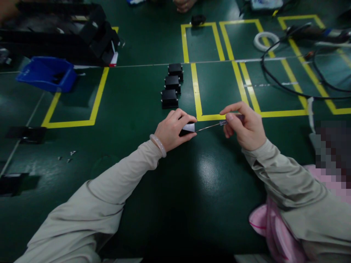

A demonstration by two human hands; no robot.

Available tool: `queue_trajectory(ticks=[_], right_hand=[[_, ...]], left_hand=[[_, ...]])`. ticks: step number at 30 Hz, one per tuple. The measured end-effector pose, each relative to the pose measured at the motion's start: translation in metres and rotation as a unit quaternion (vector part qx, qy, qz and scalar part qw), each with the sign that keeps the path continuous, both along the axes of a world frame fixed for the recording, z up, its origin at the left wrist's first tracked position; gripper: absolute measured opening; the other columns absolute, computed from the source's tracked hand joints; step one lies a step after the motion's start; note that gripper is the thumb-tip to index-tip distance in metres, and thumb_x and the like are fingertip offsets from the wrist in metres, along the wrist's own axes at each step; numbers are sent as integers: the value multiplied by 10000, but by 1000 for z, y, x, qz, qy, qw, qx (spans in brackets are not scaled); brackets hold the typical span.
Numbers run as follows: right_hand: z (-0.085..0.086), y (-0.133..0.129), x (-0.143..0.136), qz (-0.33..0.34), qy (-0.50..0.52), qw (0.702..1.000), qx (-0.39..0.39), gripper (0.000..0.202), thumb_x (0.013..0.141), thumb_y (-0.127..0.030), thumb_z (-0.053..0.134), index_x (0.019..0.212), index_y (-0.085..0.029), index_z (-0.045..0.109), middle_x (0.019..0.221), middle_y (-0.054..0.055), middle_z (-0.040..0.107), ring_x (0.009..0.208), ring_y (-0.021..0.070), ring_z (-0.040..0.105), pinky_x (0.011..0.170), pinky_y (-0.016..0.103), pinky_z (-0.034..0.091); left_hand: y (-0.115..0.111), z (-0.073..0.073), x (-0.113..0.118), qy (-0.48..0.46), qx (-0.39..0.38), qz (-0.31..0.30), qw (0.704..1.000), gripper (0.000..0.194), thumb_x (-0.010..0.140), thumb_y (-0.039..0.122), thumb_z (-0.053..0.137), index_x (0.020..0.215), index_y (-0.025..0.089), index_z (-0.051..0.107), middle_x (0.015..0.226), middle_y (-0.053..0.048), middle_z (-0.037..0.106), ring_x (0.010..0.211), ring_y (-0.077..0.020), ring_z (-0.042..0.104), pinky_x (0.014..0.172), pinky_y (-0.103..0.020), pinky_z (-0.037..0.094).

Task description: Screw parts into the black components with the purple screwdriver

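My left hand (175, 129) is closed round a small black box (188, 128) with a pale face, resting near the middle of the green table (175, 204). In my right hand (244, 126) is a thin screwdriver (221, 123), gripped by its clear handle between thumb and fingers. The shaft points left, and its tip meets the right edge of the box, close to my left fingertips. Just beyond my left hand, three black boxes (172, 84) with small screws at their sides stand in a row.
A blue bin (49, 73) and a large black rack (60, 36) lie at the back left. Loose screws (69, 156) and black parts (26, 134) are at left. A tape roll (266, 41) and black cable (285, 84) lie right. Another person's hand (184, 5) shows at the top.
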State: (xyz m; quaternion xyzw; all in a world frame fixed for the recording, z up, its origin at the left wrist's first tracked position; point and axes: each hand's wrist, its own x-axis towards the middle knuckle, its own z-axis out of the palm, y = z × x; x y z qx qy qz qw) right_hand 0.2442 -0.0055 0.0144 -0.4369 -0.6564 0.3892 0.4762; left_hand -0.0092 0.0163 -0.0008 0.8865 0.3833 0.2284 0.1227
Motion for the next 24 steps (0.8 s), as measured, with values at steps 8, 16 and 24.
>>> queue_trajectory(ticks=[8,16,24], right_hand=[[3,-1,-1,-3,-12,1000,5,166,993,-378,608,988,-212,612,488,-82,498,372,93,502,378,256,377],[3,-1,-2,-1,-8,1000,12,165,989,-386,612,1006,-222,602,516,-76,525,400,98,526,394,257,388],[2,0,0,0,-2,1000,-12,202,984,-418,618,980,-216,606,472,-98,446,357,87,463,368,258,368]], left_hand=[[0,1,0,2,1,2,1000,339,896,328,720,1196,200,628,1135,-79,610,1023,-236,584,851,-379,522],[0,-1,0,2,10,-1,1000,341,898,333,718,1200,204,626,1138,-76,612,1023,-234,583,857,-378,520],[0,0,0,0,4,-1,1000,337,902,331,712,1199,200,623,1141,-80,611,1033,-237,583,862,-381,522]])
